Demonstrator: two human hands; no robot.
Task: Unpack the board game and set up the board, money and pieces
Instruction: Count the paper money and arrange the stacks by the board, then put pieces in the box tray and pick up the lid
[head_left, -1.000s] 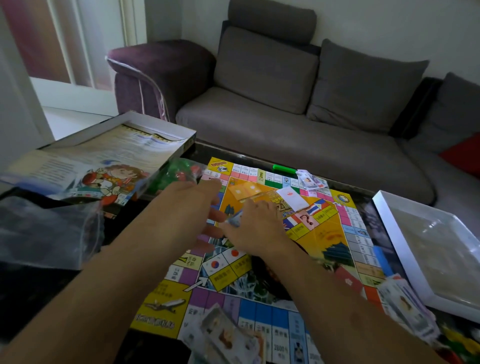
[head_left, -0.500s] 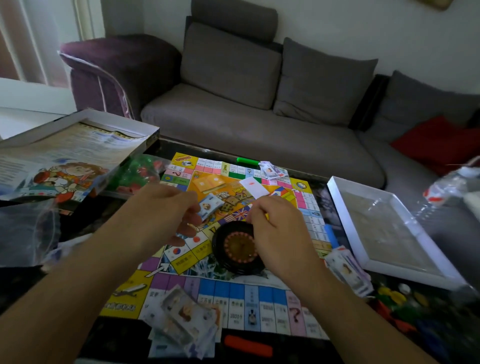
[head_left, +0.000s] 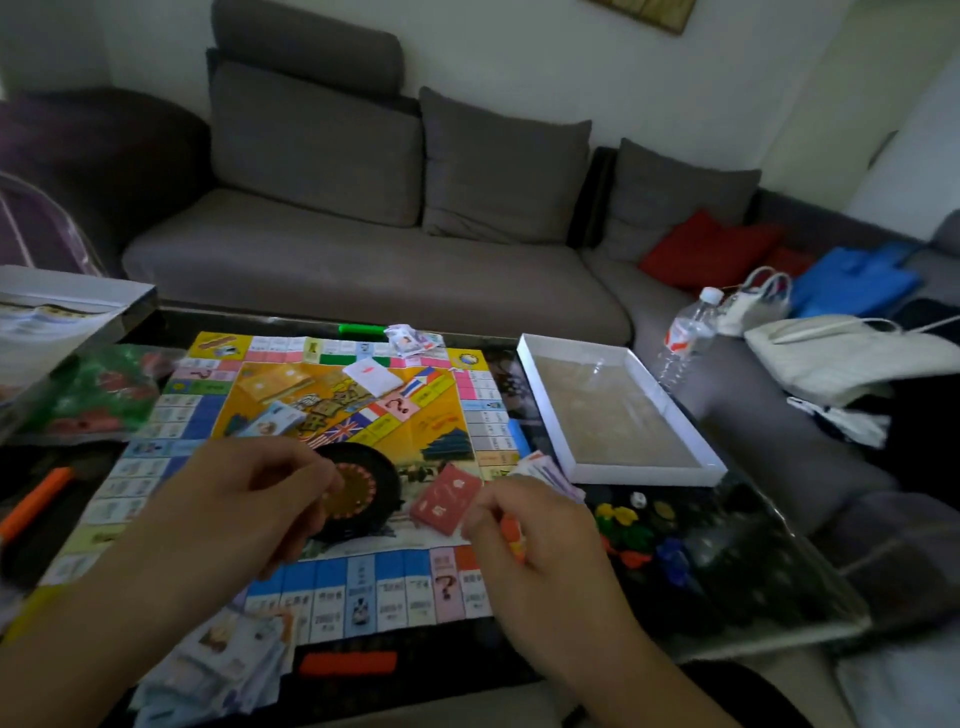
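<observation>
1. The left hand (head_left: 249, 499) is seen over the near-left part of the game board (head_left: 332, 467), fingers curled, fingertips at the left edge of the black roulette spinner (head_left: 358, 488); whether the spinner is actually gripped cannot be told.
2. The right hand (head_left: 524, 525) is held over the board's near-right corner, fingers curled round a small orange piece (head_left: 511, 532).
3. The spinner is seated on the board, near the middle, toward the near side.
4. A red card deck (head_left: 449, 499) is lying on the board, tilted, between the spinner and the right hand.
5. The board is laid open and flat on a dark glass table (head_left: 727, 597).
6. A white card stack (head_left: 371, 375) and a bluish card stack (head_left: 275, 418) are placed on the board's yellow centre.
7. Paper money (head_left: 223, 660) is piled at the near edge of the board; a second money pile (head_left: 413, 340) is seen at the far edge; more notes (head_left: 545, 470) are just beyond the right hand.
8. Coloured pawns and a white die (head_left: 639, 519) are scattered on the table right of the board.
9. An empty white box tray (head_left: 618, 410) is set right of the board.
10. A bag of green and red houses (head_left: 98, 389) is seen left of the board.
11. A grey sofa (head_left: 363, 249) is behind the table.
</observation>
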